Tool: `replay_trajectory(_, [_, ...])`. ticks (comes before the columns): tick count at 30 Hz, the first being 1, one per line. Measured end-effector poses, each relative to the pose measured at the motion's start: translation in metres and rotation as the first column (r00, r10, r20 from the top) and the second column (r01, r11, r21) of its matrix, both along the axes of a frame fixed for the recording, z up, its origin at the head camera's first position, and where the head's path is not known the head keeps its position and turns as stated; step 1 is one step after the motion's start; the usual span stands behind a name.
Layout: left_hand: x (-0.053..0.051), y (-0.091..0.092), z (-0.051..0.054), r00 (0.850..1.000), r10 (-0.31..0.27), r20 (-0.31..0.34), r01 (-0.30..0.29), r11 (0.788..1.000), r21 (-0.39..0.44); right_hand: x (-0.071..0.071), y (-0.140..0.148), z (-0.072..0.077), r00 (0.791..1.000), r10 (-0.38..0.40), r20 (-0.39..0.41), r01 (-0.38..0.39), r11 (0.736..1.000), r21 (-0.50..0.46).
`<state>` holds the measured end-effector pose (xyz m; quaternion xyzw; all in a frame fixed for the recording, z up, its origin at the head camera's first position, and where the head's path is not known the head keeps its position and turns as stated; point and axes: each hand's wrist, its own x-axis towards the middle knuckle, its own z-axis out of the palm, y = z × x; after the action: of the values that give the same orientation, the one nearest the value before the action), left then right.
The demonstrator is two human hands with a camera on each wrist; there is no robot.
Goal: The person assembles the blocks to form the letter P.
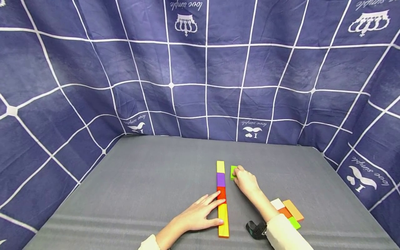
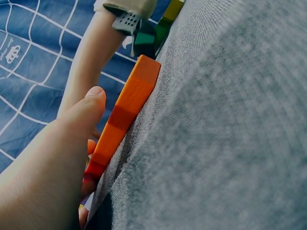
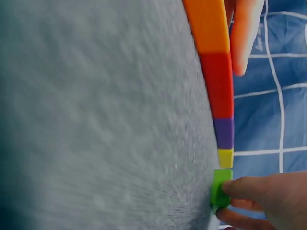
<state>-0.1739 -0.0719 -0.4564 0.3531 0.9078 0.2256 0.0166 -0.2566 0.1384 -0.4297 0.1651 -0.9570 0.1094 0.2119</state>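
Note:
Several coloured blocks lie end to end in a straight row on the grey surface: a pale yellow block (image 1: 220, 166) at the far end, a purple block (image 1: 221, 179), a red block (image 1: 221, 190) and a longer yellow-orange block (image 1: 223, 222) nearest me. My left hand (image 1: 198, 213) rests along the row with fingers spread, fingertips touching the red block and thumb on the yellow-orange one. To the right of the row's far end, my right hand (image 1: 247, 181) pinches a green block (image 3: 220, 189) between thumb and fingers. Its fingers cover part of that block.
Beside my right forearm lies a loose group of blocks: a white block (image 1: 277, 203), an orange block (image 1: 293, 210), a red-orange block (image 1: 284, 212) and another green block (image 1: 294, 223). A black device (image 1: 256, 230) sits by the right wrist. Blue gridded cloth (image 1: 187, 69) hangs behind the surface.

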Motion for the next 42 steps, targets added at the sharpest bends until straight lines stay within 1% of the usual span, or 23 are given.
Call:
replay_trajectory(4, [0.0, -0.001, 0.0, 1.0, 0.001, 0.014, -0.001, 1.0, -0.005, -0.013, 0.002, -0.001, 1.0, -0.019, 0.01, 0.019, 0.999, -0.04])
replay_trajectory(12, [-0.006, -0.003, 0.004, 1.0, 0.007, 0.013, -0.007, 1.0, -0.007, -0.042, 0.003, -0.003, 0.994, -0.098, 0.04, 0.101, 0.992, -0.082])
replay_trajectory(15, [-0.004, -0.004, 0.003, 1.0, 0.009, 0.018, -0.008, 1.0, -0.014, -0.047, 0.004, -0.005, 0.991, -0.117, 0.065, 0.123, 0.989, -0.086])
replay_trajectory(17, [-0.004, -0.003, 0.002, 1.0, 0.01, 0.019, -0.01, 1.0, -0.017, -0.05, 0.004, -0.006, 0.989, -0.131, 0.068, 0.137, 0.987, -0.087])
replay_trajectory(19, [-0.004, -0.003, 0.002, 1.0, 0.011, 0.013, -0.01, 1.0, -0.018, -0.052, 0.004, -0.005, 0.989, -0.133, 0.07, 0.137, 0.988, -0.069])
replay_trajectory(22, [-0.005, -0.002, 0.002, 1.0, 0.005, -0.002, -0.005, 1.0, -0.018, -0.056, 0.003, -0.005, 0.988, -0.128, 0.081, 0.13, 0.991, -0.018])
replay_trajectory(27, [-0.005, -0.001, 0.001, 1.0, -0.001, -0.01, 0.001, 1.0, -0.021, -0.059, 0.0, -0.003, 0.982, -0.106, 0.159, 0.102, 0.994, 0.032])
replay_trajectory(32, [-0.004, -0.001, 0.002, 1.0, -0.004, -0.01, 0.004, 1.0, -0.025, -0.06, -0.005, -0.003, 0.973, -0.061, 0.221, 0.057, 0.998, 0.027])
replay_trajectory(34, [-0.004, -0.001, 0.002, 1.0, -0.003, -0.016, 0.003, 1.0, -0.028, -0.061, -0.007, -0.003, 0.97, -0.047, 0.238, 0.046, 0.999, 0.009])
replay_trajectory(36, [-0.003, 0.0, 0.002, 1.0, -0.002, -0.009, 0.002, 1.0, -0.027, -0.062, -0.009, -0.003, 0.965, -0.033, 0.262, 0.036, 0.999, -0.009])
replay_trajectory(40, [-0.001, 0.0, 0.001, 1.0, -0.003, -0.003, 0.003, 1.0, -0.03, -0.066, -0.011, -0.004, 0.958, 0.016, 0.288, -0.004, 0.999, -0.043])
replay_trajectory(42, [0.0, 0.001, 0.0, 1.0, -0.001, 0.001, 0.001, 1.0, -0.028, -0.067, -0.012, -0.004, 0.95, 0.042, 0.31, -0.022, 0.997, -0.069])
